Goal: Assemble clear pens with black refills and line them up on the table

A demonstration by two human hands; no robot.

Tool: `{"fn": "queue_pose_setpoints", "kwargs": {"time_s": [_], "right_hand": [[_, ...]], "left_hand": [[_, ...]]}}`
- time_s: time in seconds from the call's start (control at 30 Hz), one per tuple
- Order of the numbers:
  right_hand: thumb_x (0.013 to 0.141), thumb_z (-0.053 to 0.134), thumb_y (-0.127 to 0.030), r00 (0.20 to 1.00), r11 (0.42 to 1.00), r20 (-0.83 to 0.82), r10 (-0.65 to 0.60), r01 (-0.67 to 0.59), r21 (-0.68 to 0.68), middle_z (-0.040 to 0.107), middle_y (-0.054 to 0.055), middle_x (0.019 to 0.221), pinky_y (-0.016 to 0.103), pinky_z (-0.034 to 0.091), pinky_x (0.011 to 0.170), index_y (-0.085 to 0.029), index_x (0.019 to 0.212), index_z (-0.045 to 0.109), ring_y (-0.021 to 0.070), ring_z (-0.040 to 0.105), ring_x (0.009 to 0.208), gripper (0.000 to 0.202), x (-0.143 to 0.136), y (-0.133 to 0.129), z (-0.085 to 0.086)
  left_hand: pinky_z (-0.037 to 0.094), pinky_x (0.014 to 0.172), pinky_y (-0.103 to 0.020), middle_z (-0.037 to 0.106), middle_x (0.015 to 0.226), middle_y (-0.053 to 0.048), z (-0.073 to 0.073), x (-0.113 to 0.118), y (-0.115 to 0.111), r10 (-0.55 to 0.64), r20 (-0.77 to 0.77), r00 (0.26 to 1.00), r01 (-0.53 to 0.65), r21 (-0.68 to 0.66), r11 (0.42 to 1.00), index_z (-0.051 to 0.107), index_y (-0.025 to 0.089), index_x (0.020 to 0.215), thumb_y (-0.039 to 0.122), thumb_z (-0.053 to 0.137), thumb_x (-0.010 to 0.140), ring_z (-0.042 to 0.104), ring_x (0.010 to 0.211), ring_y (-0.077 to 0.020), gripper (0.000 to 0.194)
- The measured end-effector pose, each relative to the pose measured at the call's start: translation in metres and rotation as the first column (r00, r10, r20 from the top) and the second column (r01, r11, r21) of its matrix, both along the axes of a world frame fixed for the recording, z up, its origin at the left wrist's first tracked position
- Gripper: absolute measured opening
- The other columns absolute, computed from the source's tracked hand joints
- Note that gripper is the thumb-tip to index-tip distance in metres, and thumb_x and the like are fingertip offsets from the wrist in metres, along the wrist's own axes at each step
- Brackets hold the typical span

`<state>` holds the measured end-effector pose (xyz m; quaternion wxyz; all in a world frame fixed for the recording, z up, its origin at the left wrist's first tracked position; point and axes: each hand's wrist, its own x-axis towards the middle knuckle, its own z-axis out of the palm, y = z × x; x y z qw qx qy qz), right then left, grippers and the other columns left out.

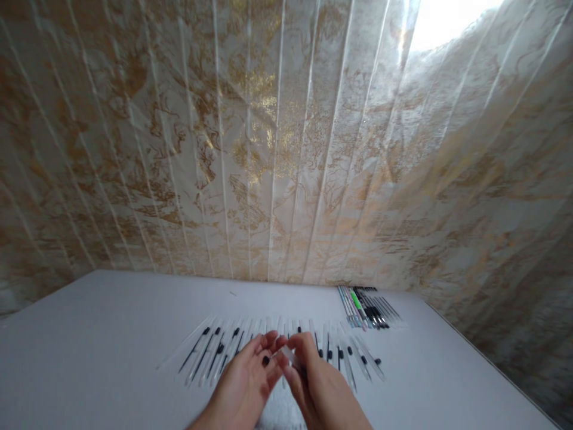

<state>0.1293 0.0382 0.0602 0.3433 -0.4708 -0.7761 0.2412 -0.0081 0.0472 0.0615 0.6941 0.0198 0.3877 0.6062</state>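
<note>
Both hands meet above a row of pen parts near the table's front. My right hand (320,379) is closed, its thumb and fingers pinching a clear pen barrel (290,355). Beside it, my left hand (246,373) has its fingers curled, with a small black pen cap (265,361) held among them. The fingertips of the two hands nearly touch. Under and around them lie several clear pen barrels (210,353), with dark refills and black caps (350,350) on or among them. My hands hide the middle of the row.
On the white table (111,346), a group of pens (353,307), one with a bright green part, lies at the back right beside thin dark refills (389,307). A tiny thin piece (233,293) lies near the back edge. A patterned, shiny curtain (268,179) hangs behind the table.
</note>
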Motion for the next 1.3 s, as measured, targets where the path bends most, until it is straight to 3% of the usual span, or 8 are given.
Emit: {"fn": "queue_pose_setpoints", "kwargs": {"time_s": [0.1, 0.17, 0.4, 0.53, 0.7, 0.87, 1.03, 1.3], "right_hand": [[0.098, 0.034, -0.028, 0.999, 1.000, 0.053, -0.008, 0.008, 0.014, 0.073, 0.005, 0.083, 0.025, 0.049, 0.059, -0.024, 0.100, 0.046, 0.0206, 0.071, 0.067, 0.013, -0.003, 0.005, -0.014], [0.097, 0.033, -0.025, 0.999, 0.998, 0.040, -0.004, 0.001, 0.067, 0.074, 0.006, 0.089, 0.025, 0.050, 0.062, -0.025, 0.098, 0.046, 0.0210, 0.072, 0.074, 0.013, 0.000, 0.008, -0.015], [0.098, 0.032, -0.031, 0.998, 0.996, 0.013, 0.069, -0.070, 0.053, 0.066, 0.000, 0.068, 0.023, 0.044, 0.053, -0.025, 0.093, 0.046, 0.0171, 0.062, 0.055, 0.017, 0.008, 0.010, 0.000], [0.095, 0.033, -0.026, 0.996, 0.998, 0.074, 0.056, -0.057, 0.012, 0.068, 0.000, 0.067, 0.024, 0.040, 0.052, -0.025, 0.102, 0.048, 0.0182, 0.063, 0.053, 0.016, -0.001, 0.009, -0.019], [0.089, 0.040, -0.024, 0.981, 0.998, 0.190, -0.044, 0.050, -0.027, 0.071, 0.004, 0.062, 0.026, 0.041, 0.049, -0.020, 0.112, 0.051, 0.0223, 0.066, 0.050, 0.026, -0.021, 0.011, -0.048], [0.091, 0.041, -0.026, 0.960, 0.993, 0.276, -0.050, 0.078, -0.090, 0.076, 0.008, 0.066, 0.028, 0.046, 0.047, -0.019, 0.126, 0.050, 0.0278, 0.072, 0.054, 0.037, -0.030, 0.012, -0.056], [0.093, 0.042, -0.026, 0.976, 0.998, 0.215, 0.011, 0.001, -0.058, 0.078, 0.009, 0.073, 0.027, 0.051, 0.049, -0.020, 0.126, 0.051, 0.0262, 0.074, 0.057, 0.035, -0.023, 0.012, -0.058], [0.093, 0.041, -0.026, 0.982, 0.997, 0.187, -0.021, 0.034, -0.069, 0.076, 0.008, 0.064, 0.029, 0.052, 0.046, -0.018, 0.129, 0.050, 0.0267, 0.071, 0.050, 0.037, -0.020, 0.013, -0.058]], "left_hand": [[0.060, 0.065, -0.025, 0.074, 0.084, -0.018, 0.005, -0.001, -0.004, 0.005, -0.024, 1.000, -0.004, 0.020, 1.000, 0.064, 0.001, 0.088, -0.010, 0.045, 0.088, 0.075, 0.072, -0.0188, 0.022], [0.061, 0.072, -0.024, 0.076, 0.093, -0.020, 0.005, -0.002, -0.006, -0.015, -0.056, 0.998, 0.018, 0.063, 0.998, 0.065, 0.001, 0.092, -0.013, 0.048, 0.085, 0.075, 0.079, -0.0194, 0.023], [0.061, 0.077, -0.029, 0.078, 0.094, -0.018, -0.001, -0.005, -0.007, -0.007, -0.155, 0.988, 0.043, 0.231, 0.972, 0.065, 0.008, 0.096, 0.011, 0.053, 0.096, 0.076, 0.086, -0.0222, 0.012], [0.060, 0.078, -0.033, 0.079, 0.096, -0.016, -0.003, -0.006, -0.009, 0.055, -0.124, 0.991, -0.023, 0.249, 0.968, 0.062, 0.013, 0.089, 0.020, 0.060, 0.093, 0.075, 0.092, -0.0252, 0.008], [0.055, 0.091, -0.031, 0.078, 0.105, -0.015, -0.007, -0.001, -0.017, 0.041, -0.092, 0.995, -0.009, 0.319, 0.948, 0.066, 0.016, 0.086, 0.041, 0.075, 0.082, 0.068, 0.110, -0.0277, 0.027], [0.054, 0.084, -0.021, 0.077, 0.110, -0.012, -0.009, 0.005, -0.023, 0.041, -0.163, 0.986, 0.005, 0.270, 0.963, 0.069, 0.018, 0.101, 0.041, 0.076, 0.081, 0.064, 0.117, -0.0219, 0.032], [0.055, 0.071, -0.021, 0.073, 0.120, -0.014, -0.007, 0.006, -0.023, 0.062, -0.127, 0.990, -0.024, 0.286, 0.958, 0.067, 0.017, 0.103, 0.044, 0.077, 0.079, 0.064, 0.118, -0.0261, 0.038], [0.056, 0.080, -0.028, 0.074, 0.117, -0.015, -0.010, 0.007, -0.020, 0.044, -0.141, 0.989, -0.003, 0.284, 0.959, 0.063, 0.019, 0.094, 0.049, 0.083, 0.070, 0.062, 0.120, -0.0294, 0.043]]}}
